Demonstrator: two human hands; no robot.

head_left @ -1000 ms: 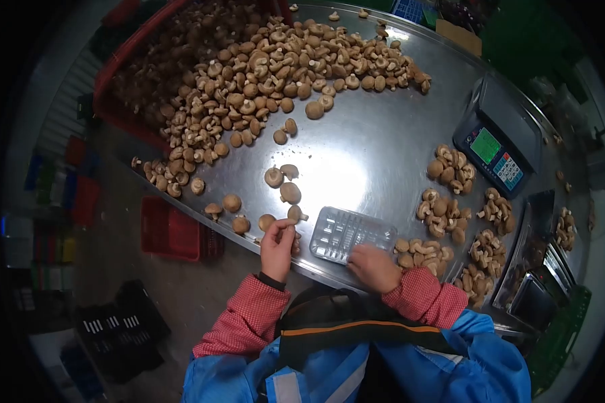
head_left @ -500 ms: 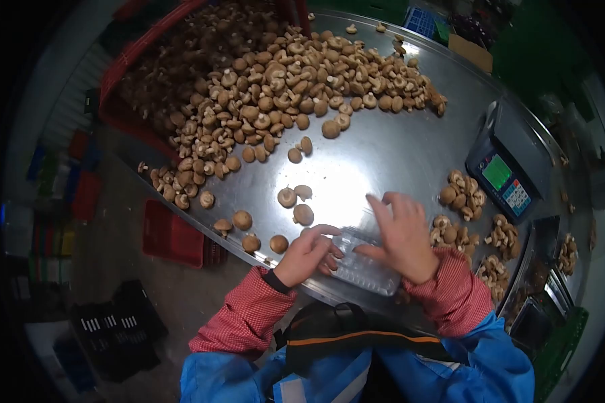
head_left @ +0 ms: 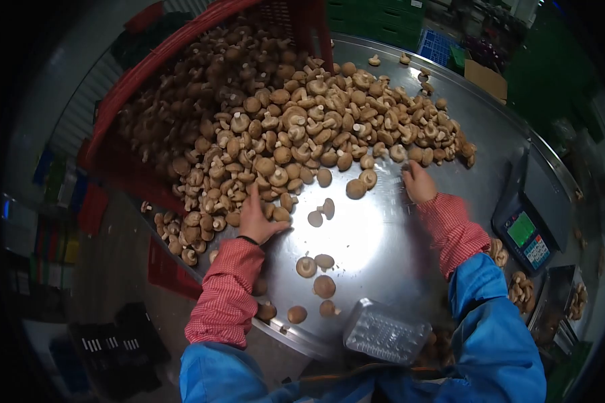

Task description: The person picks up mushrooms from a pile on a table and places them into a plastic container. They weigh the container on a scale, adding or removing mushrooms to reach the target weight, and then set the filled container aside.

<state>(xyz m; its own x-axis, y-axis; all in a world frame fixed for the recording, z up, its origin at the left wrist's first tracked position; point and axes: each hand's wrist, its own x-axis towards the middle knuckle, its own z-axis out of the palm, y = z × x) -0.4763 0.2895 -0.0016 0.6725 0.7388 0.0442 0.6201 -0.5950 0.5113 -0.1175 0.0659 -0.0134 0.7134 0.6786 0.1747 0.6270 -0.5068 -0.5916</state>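
Brown mushrooms [head_left: 296, 121] lie heaped at the mouth of a tipped red crate [head_left: 107, 101] and spread over the metal table [head_left: 383, 235]. My left hand [head_left: 257, 220] is at the near left edge of the heap, fingers stretched forward and thumb apart, beside several mushrooms. At the heap's right part, my right hand [head_left: 419, 185] reaches up to the nearest mushrooms with extended fingers; nothing shows in it. A clear plastic tray [head_left: 386, 334] sits at the table's near edge, untouched. Several loose mushrooms [head_left: 325, 287] lie between it and the heap.
A scale [head_left: 528, 228] with a lit green display stands at the right. Small mushroom clusters [head_left: 521, 292] lie near it, partly behind my right sleeve. A red crate [head_left: 171, 272] is below the table's left edge, and black crates [head_left: 117, 349] stand on the floor.
Both hands have left the clear plastic tray and moved forward to the mushroom heap, the left one leftward. The tray now sits alone near the edge. The view has shifted.
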